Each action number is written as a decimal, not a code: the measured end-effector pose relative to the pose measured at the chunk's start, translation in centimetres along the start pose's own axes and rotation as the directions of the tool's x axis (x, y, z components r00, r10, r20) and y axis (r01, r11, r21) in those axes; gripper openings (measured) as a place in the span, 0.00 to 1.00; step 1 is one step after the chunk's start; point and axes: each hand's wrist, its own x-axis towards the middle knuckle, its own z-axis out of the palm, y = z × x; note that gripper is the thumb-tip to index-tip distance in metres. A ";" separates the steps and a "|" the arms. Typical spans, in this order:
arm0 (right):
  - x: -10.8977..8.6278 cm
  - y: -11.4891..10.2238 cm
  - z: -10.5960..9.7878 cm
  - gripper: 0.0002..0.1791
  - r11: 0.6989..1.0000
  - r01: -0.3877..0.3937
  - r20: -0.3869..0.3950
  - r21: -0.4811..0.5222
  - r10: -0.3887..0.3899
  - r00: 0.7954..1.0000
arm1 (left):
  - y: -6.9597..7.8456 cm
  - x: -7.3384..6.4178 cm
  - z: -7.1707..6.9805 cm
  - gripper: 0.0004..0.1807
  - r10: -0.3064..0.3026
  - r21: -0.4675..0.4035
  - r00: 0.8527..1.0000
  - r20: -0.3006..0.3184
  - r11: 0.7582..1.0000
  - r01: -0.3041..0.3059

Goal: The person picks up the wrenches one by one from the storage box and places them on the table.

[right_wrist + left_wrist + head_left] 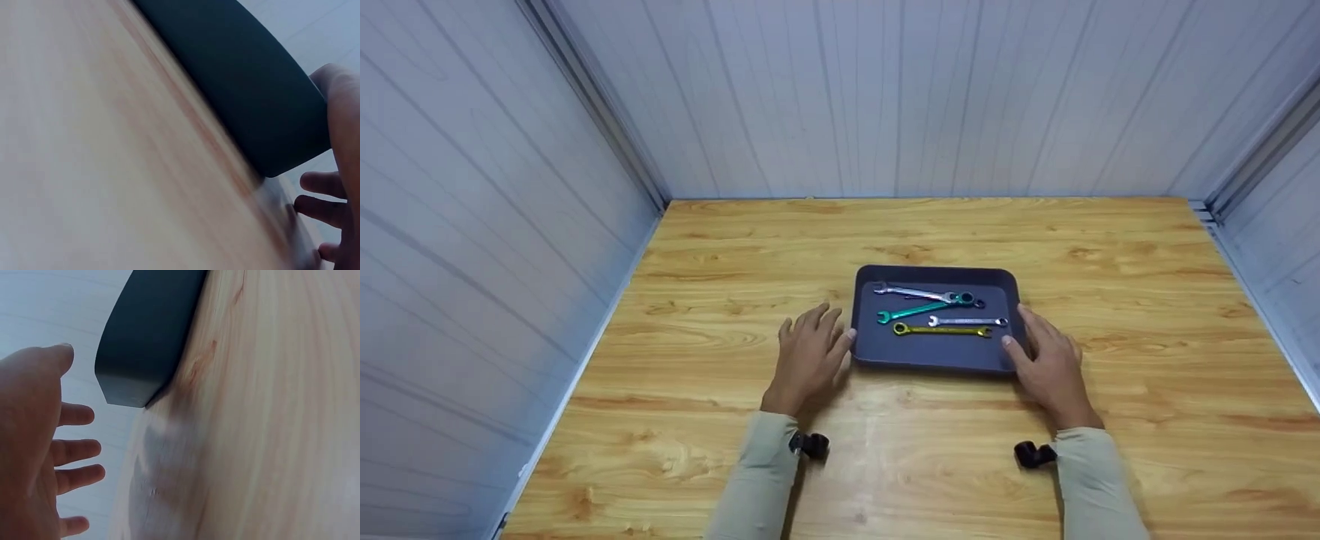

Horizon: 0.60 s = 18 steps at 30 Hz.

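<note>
A dark grey rectangular tray (937, 358) lies on the table with several wrenches in it. At its far side lies a long silver wrench (911, 292), its right end beside the ring of a green wrench (922, 309). Nearer are a short silver wrench (969, 322) and a yellow wrench (945, 330). My right hand (1051, 367) holds the tray's right wall, thumb over the rim and fingers outside. At the left side my left hand (808, 356) has its fingers spread, with the thumb tip right by the rim. In the left wrist view its fingers (79, 449) are straight.
The wood-grain table (720, 262) is bounded by a pale panel wall (870, 97) at the back and similar panels on both sides. A small black camera (812, 446) sits at the left wrist, another black camera (1033, 454) at the right.
</note>
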 end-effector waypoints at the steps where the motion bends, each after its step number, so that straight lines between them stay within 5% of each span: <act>1: 0.0 0.0 0.1 0.36 1.000 -0.005 0.004 0.003 0.005 1.000 | 0.0 0.0 0.0 0.32 0.004 -0.005 1.000 -0.009 1.000 -0.004; 18: -0.1 0.4 -0.3 0.38 1.000 -0.031 0.046 0.003 0.031 0.998 | 1.4 -0.3 0.6 0.19 0.054 -0.049 0.989 -0.139 0.997 -0.061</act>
